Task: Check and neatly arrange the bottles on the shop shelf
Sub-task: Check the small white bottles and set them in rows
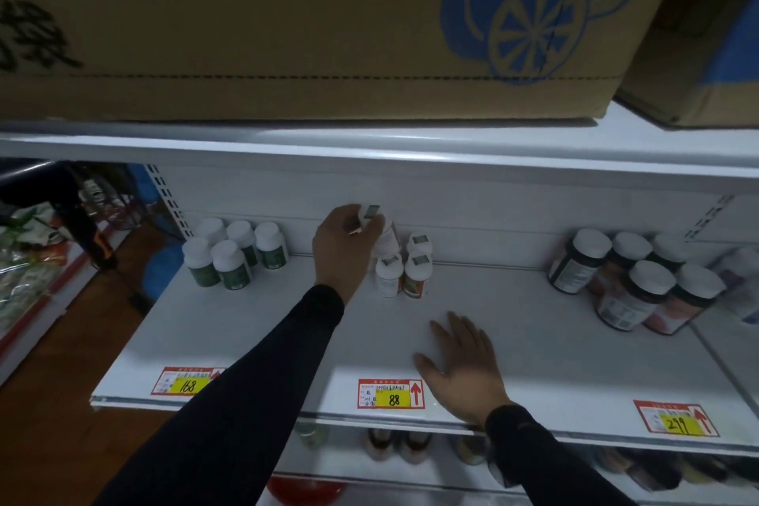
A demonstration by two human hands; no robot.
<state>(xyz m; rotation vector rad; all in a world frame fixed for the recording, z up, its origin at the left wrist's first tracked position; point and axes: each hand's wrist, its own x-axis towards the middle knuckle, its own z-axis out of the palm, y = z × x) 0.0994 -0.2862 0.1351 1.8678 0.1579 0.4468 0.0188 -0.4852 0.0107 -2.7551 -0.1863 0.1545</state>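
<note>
My left hand (343, 244) reaches to the back of the white shelf (534, 345) and grips a small white bottle (369, 216) by its cap, lifted a little above the shelf. Right beside it stand three small white-capped bottles (404, 271) with orange labels, close together. My right hand (460, 366) rests flat on the shelf near its front edge, fingers straight and spread, holding nothing. At the back left is a group of green-labelled bottles (234, 255). At the right stand several larger dark bottles (640, 283) with white caps.
A big cardboard box (287, 21) with a blue fruit print sits on the shelf above, low over the work space. Yellow price tags (390, 394) line the front edge. More bottles (394, 444) stand on the shelf below. Floor and goods lie to the left.
</note>
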